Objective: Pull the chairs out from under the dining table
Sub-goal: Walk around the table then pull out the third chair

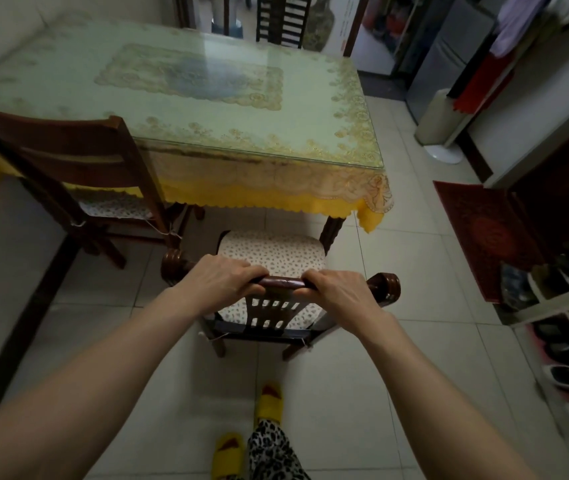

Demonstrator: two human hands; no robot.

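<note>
A dark wooden chair (281,282) with a spotted seat cushion stands just off the near edge of the dining table (207,98), its seat mostly out in the open on the floor. My left hand (220,278) and my right hand (342,292) both grip its top rail, a short stretch of rail showing between them. The table has a glass top over a gold lace cloth with a yellow fringe. A second wooden chair (79,157) stands at the table's near left, its seat partly under the cloth. A third dark chair back (283,19) shows beyond the far edge.
A shoe rack (560,334) with several shoes lines the right side, with a red mat (484,233) beside it. A white standing appliance (440,123) is at the right rear. A wall panel (2,271) borders the left. My yellow slippers (269,403) stand on the tiled floor behind the chair.
</note>
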